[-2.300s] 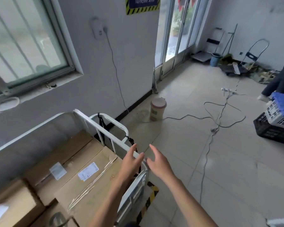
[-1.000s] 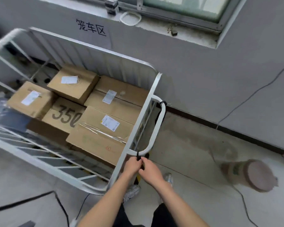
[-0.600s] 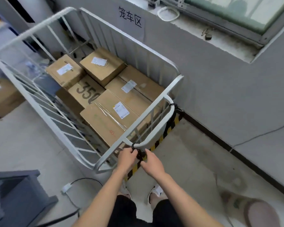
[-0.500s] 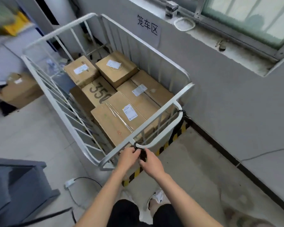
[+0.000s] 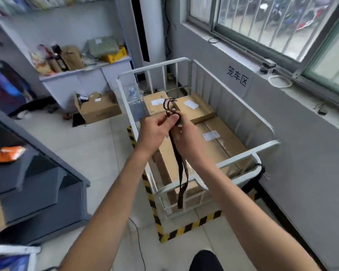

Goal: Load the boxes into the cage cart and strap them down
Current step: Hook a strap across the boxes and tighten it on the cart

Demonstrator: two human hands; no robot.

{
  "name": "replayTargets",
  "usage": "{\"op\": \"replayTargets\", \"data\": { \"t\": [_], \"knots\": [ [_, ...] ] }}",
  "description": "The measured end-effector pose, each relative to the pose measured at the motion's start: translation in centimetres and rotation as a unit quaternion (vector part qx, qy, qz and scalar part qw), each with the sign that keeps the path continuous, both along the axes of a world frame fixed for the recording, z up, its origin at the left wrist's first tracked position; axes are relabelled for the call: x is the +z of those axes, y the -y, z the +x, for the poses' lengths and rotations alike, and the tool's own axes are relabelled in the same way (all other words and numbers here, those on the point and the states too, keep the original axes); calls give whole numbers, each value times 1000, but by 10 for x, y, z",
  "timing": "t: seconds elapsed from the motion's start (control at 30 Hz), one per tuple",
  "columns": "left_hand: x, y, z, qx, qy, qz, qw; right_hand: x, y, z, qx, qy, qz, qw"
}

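The strap (image 5: 178,165) is up in the air over the near end of the cage cart (image 5: 243,151), its hook (image 5: 169,103) poking above the knuckles and two dark tails hanging down past the rail. It looks light and limp, likely to twist and tangle, so I'd take it just under the hook. The left hand (image 5: 155,132) pinches it with curled fingers (image 5: 171,120). The right hand (image 5: 188,137) is closed on it too, though most of its grip is hidden. The boxes (image 5: 219,141) already lie inside. Where the tails end is blurred against the bars.
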State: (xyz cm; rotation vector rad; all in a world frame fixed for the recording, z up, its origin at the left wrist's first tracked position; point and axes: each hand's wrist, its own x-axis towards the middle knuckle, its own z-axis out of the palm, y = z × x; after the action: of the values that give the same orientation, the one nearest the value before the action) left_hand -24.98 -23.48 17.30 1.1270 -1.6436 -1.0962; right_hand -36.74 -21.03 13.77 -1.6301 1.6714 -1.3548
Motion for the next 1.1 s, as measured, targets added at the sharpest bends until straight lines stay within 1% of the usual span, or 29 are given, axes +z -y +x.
{"op": "replayTargets", "data": {
  "t": [0.1,0.17,0.23,0.33,0.47,0.7,0.8,0.93,1.1],
  "knots": [
    [67,19,6,-23,-59,-73,995,76,25,6,-9,7,-74,997],
    [104,36,6,-42,-94,-106,989,119,43,5,-9,8,-105,994],
    [132,56,2,-47,-109,-129,985,151,63,2,-14,-6,-129,992],
    [157,91,-4,-29,-103,-162,981,180,98,-3,-12,-14,-154,988],
    [169,137,-11,-9,-85,-176,981,192,149,-8,0,-19,-141,990],
    [166,208,-17,12,-29,-163,986,184,227,-21,28,-15,-118,992],
    [143,231,-20,7,-11,-133,991,159,251,-29,57,-6,-77,995],
    [82,254,-31,13,11,-50,999,94,271,-45,67,-27,-1,997],
    [-13,270,-43,22,-18,92,995,1,285,-66,102,-59,86,989]
  ]
}}
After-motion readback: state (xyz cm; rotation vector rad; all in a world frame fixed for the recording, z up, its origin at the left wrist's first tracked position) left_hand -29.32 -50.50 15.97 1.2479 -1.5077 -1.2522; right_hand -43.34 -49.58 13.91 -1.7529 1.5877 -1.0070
